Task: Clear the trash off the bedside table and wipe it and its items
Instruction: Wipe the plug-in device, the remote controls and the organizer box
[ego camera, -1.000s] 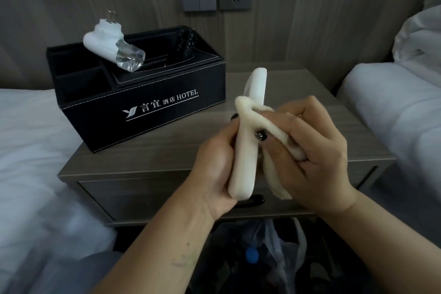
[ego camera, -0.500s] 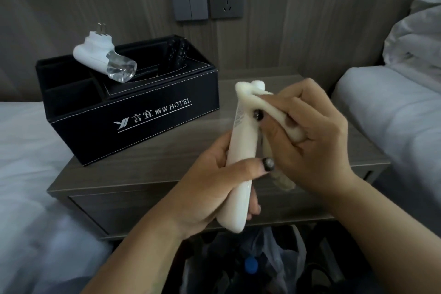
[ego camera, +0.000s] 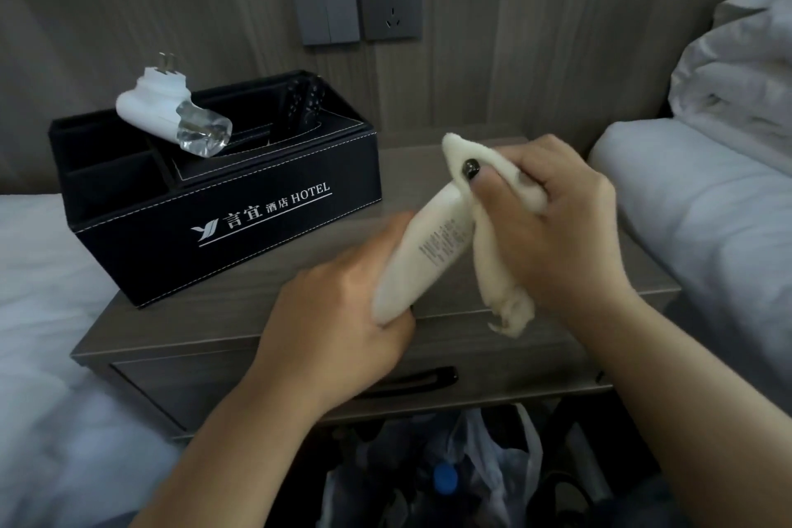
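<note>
My left hand (ego camera: 338, 309) grips the lower end of a long white remote (ego camera: 428, 253), tilted up to the right, its printed back facing me. My right hand (ego camera: 553, 219) holds a cream cloth (ego camera: 501, 296) wrapped over the remote's upper end, thumb pressing it down. Both hands are above the grey wooden bedside table (ego camera: 428, 180). A loose tail of the cloth hangs below my right hand.
A black hotel organizer box (ego camera: 223, 206) stands on the table's left, holding a white plug-in device with a clear bottle (ego camera: 171, 111) and dark remotes (ego camera: 304, 101). Beds flank the table. A bag of trash (ego camera: 471, 476) lies under the drawer. Switches and a socket (ego camera: 390, 2) are on the wall.
The remote has turned so its printed back faces me and tilted more to the right. My right hand has slid the cloth up to the remote's top end.
</note>
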Demonstrator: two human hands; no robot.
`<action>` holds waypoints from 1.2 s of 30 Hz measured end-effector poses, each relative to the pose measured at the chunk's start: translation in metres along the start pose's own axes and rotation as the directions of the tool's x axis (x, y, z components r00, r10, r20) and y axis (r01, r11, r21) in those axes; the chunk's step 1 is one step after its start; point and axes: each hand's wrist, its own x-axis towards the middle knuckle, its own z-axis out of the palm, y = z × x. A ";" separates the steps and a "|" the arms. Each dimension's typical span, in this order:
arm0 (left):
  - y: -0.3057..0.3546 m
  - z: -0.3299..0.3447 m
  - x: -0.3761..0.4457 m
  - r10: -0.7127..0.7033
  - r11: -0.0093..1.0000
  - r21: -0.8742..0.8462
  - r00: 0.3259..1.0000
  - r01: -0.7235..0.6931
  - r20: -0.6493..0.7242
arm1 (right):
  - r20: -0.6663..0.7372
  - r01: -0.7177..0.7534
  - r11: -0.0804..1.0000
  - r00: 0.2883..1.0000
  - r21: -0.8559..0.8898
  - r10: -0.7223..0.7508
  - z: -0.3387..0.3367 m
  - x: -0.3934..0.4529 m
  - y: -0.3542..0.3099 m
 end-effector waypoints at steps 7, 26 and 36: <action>-0.004 -0.003 -0.002 -0.007 0.996 -0.087 0.999 0.012 0.054 | -0.035 0.010 0.997 0.999 0.076 -0.007 -0.008 0.006 -0.006; 0.013 0.006 0.008 -0.201 0.128 -0.895 0.895 0.427 0.398 | 0.058 0.060 0.989 0.996 0.135 -0.068 0.005 0.001 -0.003; 0.017 0.011 0.013 -0.242 0.043 -0.903 0.881 0.428 0.406 | 0.197 0.299 0.953 0.932 0.055 -0.304 0.005 -0.009 -0.012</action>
